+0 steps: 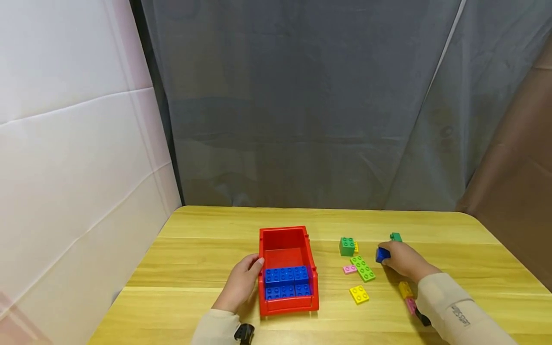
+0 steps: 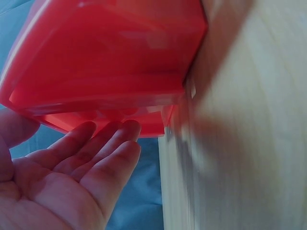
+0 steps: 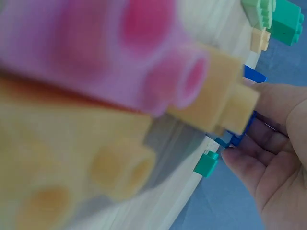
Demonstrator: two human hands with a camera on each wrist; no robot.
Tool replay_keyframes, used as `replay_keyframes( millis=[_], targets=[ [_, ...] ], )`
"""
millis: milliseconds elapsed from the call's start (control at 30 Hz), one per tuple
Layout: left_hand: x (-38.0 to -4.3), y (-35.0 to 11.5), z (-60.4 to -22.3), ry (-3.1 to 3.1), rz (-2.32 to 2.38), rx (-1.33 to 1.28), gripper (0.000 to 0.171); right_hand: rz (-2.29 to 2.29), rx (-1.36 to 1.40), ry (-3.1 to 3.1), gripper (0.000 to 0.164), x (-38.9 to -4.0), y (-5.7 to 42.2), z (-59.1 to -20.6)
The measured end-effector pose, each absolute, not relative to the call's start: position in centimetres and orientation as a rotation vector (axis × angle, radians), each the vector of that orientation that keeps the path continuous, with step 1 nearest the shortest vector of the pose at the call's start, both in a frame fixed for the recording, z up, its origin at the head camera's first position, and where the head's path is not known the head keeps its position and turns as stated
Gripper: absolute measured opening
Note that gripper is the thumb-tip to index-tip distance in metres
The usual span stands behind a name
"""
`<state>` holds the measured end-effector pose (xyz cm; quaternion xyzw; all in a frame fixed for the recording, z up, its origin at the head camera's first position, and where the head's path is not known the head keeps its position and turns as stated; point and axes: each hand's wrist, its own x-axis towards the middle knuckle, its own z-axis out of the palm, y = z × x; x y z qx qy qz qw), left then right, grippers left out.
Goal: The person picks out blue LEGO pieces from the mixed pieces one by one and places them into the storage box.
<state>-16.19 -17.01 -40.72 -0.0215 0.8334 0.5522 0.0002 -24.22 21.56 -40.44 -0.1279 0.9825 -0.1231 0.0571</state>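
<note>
In the head view a red plastic storage bin (image 1: 290, 308) stands on the table with blue building bricks (image 1: 286, 282) in its near half. My left hand (image 1: 241, 281) is at the bin's left side, thumb over the rim. The left wrist view shows the fingers (image 2: 108, 153) reaching up under the bin's side lip. On the right, my right hand (image 1: 403, 258) pinches a blue building brick (image 1: 381, 255) between thumb and fingers. That brick is partly hidden by the fingers in the right wrist view. Just behind this hand lies a small green brick (image 1: 395, 236).
Between bin and right hand lie a green brick (image 1: 347, 247), a lime brick (image 1: 362, 268), a small pink brick (image 1: 350, 269) and a yellow brick (image 1: 359, 294). Beside the right forearm are an orange-yellow brick (image 1: 405, 289) and another pink brick (image 1: 411, 305). A grey curtain (image 1: 280, 120) hangs behind the table.
</note>
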Motion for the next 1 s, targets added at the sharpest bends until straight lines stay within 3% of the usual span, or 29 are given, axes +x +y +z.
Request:
replay_keyframes(
  millis=[433,1000],
  targets=[
    [-16.1,-17.0,-40.6,2.605,1.745,-0.081,0.041,-0.428,-0.489,3.032,0.044,-23.6,19.8,-39.4],
    [-16.1,-17.1,-40.7,2.613,1.75,-0.05,0.041,-0.607,-0.681,3.056,0.049,-21.8,13.1,-36.2]
  ],
)
